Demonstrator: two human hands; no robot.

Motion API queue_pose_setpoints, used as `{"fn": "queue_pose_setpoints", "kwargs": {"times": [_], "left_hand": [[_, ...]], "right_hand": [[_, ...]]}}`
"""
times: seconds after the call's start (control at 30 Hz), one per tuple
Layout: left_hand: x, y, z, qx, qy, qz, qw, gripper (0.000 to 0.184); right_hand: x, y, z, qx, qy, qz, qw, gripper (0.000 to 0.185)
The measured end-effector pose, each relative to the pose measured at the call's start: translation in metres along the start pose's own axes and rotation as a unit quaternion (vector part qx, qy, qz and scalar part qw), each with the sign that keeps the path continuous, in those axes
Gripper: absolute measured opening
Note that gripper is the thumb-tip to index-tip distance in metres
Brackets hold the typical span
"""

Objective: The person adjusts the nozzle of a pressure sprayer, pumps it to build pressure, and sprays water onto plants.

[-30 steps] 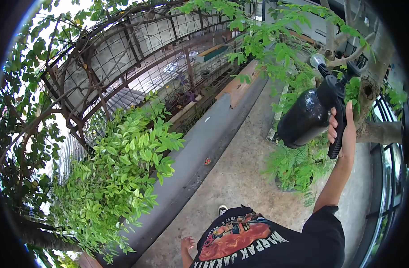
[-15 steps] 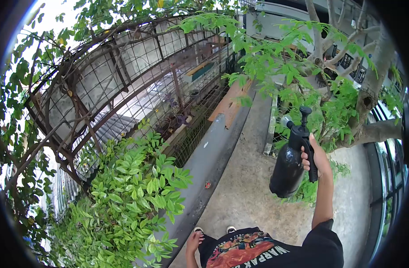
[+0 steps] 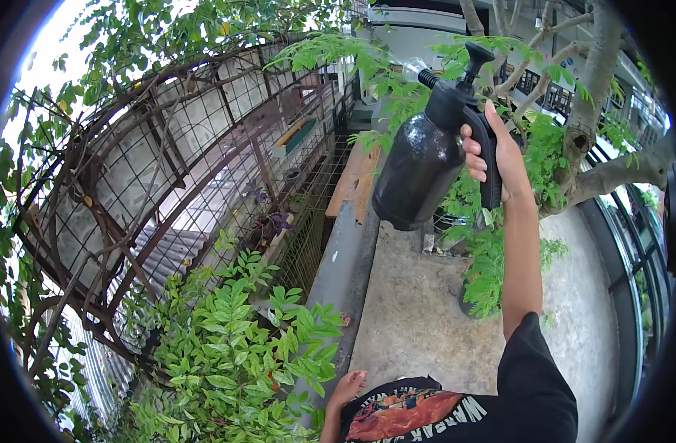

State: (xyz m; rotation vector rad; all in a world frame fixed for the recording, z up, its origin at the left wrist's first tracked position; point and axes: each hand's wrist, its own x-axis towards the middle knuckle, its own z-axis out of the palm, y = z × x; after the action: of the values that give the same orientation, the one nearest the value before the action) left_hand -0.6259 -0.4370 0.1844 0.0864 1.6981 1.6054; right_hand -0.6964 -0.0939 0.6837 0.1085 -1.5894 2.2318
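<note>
A black pump spray bottle [image 3: 419, 166] is held up at the upper middle, its clear nozzle facing the upper left. My right hand [image 3: 497, 155] is wrapped round its black handle, fingers on the near side and thumb along the back. Low in the view, my left hand [image 3: 349, 387] hangs beside the black printed shirt [image 3: 426, 413], its fingers curled; whether anything is in them is too small to tell. Just left of that hand is a leafy green bush [image 3: 249, 354], and feathery green leaves [image 3: 485, 273] show below the bottle.
A grey low wall [image 3: 334, 258] with a wooden board [image 3: 353, 181] on it runs beside a rusty wire fence [image 3: 198, 125]. Tree branches [image 3: 589, 96] spread at the upper right. Concrete floor [image 3: 419, 310] lies below, with a glazed frame [image 3: 633, 258] at the right.
The bottle in my right hand has risen and moved left, now looking larger. My left hand has shifted slightly right. The view has turned, bringing the bush closer to the middle.
</note>
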Motion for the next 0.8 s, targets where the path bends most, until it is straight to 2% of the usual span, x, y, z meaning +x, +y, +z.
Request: {"fn": "queue_pose_setpoints", "kwargs": {"times": [0.1, 0.17, 0.37, 0.57, 0.7, 0.8], "left_hand": [[0.006, -0.007, -0.011, -0.005, -0.045, 0.007, 0.999, 0.032], [0.000, 0.001, -0.018, 0.017, -0.058, 0.002, 0.998, 0.032], [-0.016, 0.031, -0.026, -0.026, -0.074, 0.004, 0.997, 0.036], [-0.033, 0.128, -0.010, -0.006, -0.124, 0.086, 0.988, 0.034], [-0.011, 0.149, 0.002, -0.002, -0.164, 0.070, 0.984, 0.033], [0.013, 0.158, 0.014, 0.014, -0.163, 0.063, 0.984, 0.032]], "right_hand": [[0.015, 0.008, -0.003, 0.118, -0.008, -0.019, 0.993, 0.049], [0.018, 0.016, -0.012, 0.137, 0.017, -0.044, 0.989, 0.051], [0.001, 0.008, 0.023, -0.059, 0.131, -0.018, 0.990, 0.050], [0.021, -0.036, -0.034, -0.057, 0.204, -0.107, 0.971, 0.049], [0.014, -0.058, -0.025, -0.183, 0.186, -0.039, 0.965, 0.050], [0.040, -0.088, -0.073, -0.078, 0.183, -0.054, 0.979, 0.047]]}}
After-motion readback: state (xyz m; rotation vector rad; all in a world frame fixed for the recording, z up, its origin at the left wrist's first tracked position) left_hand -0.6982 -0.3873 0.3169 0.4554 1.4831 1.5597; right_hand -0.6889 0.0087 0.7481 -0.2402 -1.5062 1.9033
